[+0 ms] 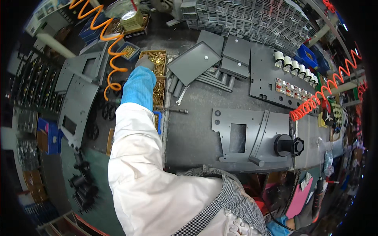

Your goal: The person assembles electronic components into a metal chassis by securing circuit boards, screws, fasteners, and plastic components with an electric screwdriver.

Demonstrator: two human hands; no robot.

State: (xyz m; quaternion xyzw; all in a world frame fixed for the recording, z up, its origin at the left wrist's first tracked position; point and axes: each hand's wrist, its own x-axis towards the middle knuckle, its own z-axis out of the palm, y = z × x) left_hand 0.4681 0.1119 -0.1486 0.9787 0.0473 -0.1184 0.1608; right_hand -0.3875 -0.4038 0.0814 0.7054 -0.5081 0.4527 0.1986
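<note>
Brass-coloured fasteners in yellow bin; left hand over bin's left side (finger grip: cannot tell). Right hand, lower right, closed around upright screwdriver.

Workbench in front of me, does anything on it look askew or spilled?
One grey panel, just beyond the wrench, looks askew: it lies slanted, out of line with the two smaller panels on its right. I see no clear spill on the bench.
</note>
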